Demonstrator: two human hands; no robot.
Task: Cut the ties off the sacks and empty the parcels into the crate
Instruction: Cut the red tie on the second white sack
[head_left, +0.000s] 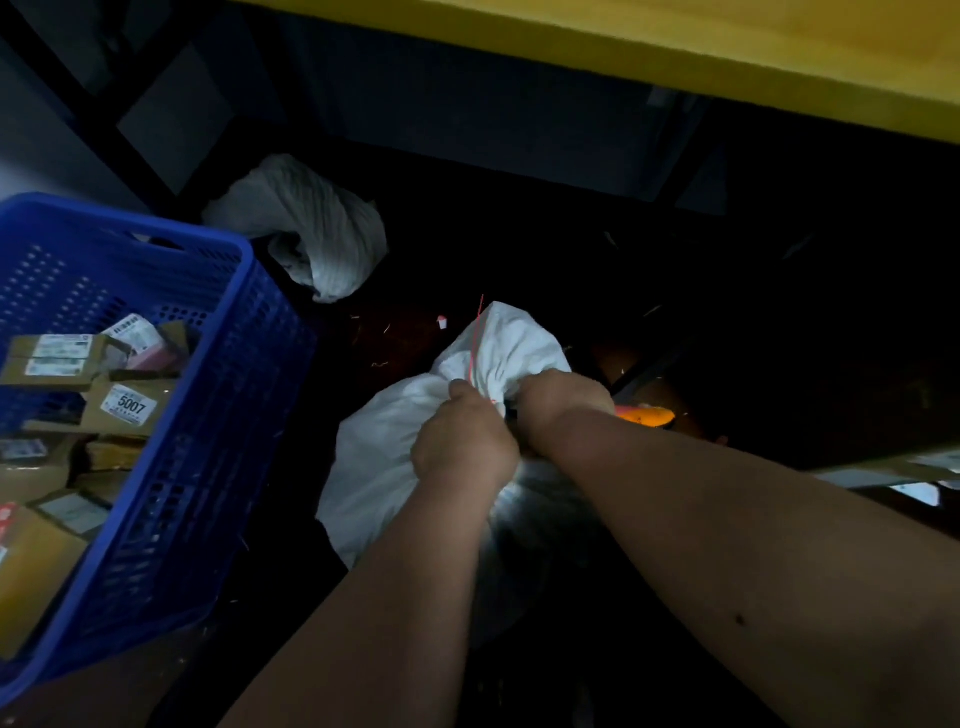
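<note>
Left hand (464, 441): we see it gripping the gathered neck of the white sack (395, 457), fingers curled into the cloth. Right hand (563, 402) grips the same neck just beside it; an orange tool (647, 414) shows past its knuckles. Red tie (475, 345) runs up the bunched top. Sack sits on the dark floor (519, 249). Blue crate (171, 415), left, holds labelled cardboard parcels (122, 408). Second white sack (311, 223) lies beyond, slumped.

I am in a parcel sorting depot; a blue crate (171, 415) full of labelled parcels (124, 405) beside me; white woven sacks (311, 223) on the dark floor (675, 312); a yellow counter (675, 47) overhead.
</note>
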